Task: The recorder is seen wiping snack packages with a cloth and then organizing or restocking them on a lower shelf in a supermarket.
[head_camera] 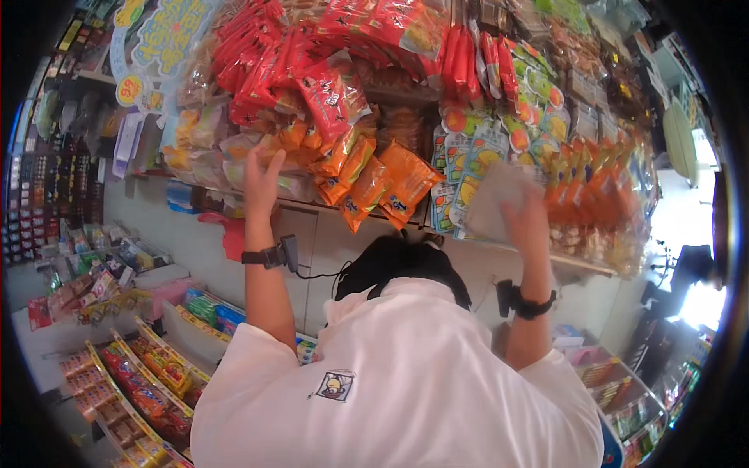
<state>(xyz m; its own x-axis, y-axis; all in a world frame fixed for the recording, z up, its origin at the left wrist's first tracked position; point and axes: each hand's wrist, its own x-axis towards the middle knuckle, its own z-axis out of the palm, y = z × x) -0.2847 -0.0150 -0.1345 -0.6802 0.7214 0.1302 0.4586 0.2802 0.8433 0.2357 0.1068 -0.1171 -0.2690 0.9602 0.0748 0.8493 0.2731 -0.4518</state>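
Observation:
My left hand (261, 175) is raised at the shelf's front edge, its thumb and fingers apart. It is beside pale clear snack packets (237, 153); whether it touches them is hard to tell. My right hand (522, 210), blurred, holds a flat grey-beige packet (492, 198) in front of blue and yellow packets (463, 161) with cartoon prints. Between my hands, orange snack packets (366, 190) hang over the shelf edge. A red packet (330, 96) slants above them, against a pile of similar red packets (257, 73).
More orange packets (591, 184) stand upright on the right of the shelf. A cardboard sign (169, 38) is at upper left. Below left are tiered racks of sweets (155, 362) and a red plastic object (231, 234). Another goods rack (620, 386) is at lower right.

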